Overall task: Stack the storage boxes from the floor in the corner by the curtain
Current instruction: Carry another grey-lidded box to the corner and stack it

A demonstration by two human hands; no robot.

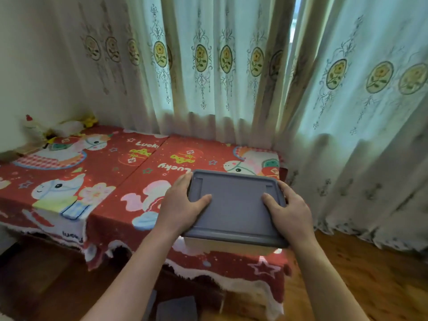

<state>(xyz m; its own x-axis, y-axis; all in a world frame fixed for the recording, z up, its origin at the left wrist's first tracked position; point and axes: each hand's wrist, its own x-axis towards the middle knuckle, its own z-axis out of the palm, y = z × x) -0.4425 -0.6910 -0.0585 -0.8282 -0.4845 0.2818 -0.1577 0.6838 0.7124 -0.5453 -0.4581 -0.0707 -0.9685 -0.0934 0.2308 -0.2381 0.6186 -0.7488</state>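
- 2 hands clamp the grey-lidded, pale plastic storage box [234,212] — left hand [183,205] and right hand [289,212] at its sides, thumbs on the lid
- Box is over the near right end of the red cartoon-print cloth [92,172], by the floral curtain [231,66]
- Risk: set down too near the edge, it could tip off
- Lid looks flat, rimmed, seated square

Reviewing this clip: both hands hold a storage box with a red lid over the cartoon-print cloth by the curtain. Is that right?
Not quite: the lid is grey, not red; the red is the cloth beneath. The head view shows the left hand and right hand gripping the storage box at its sides, near the curtain.
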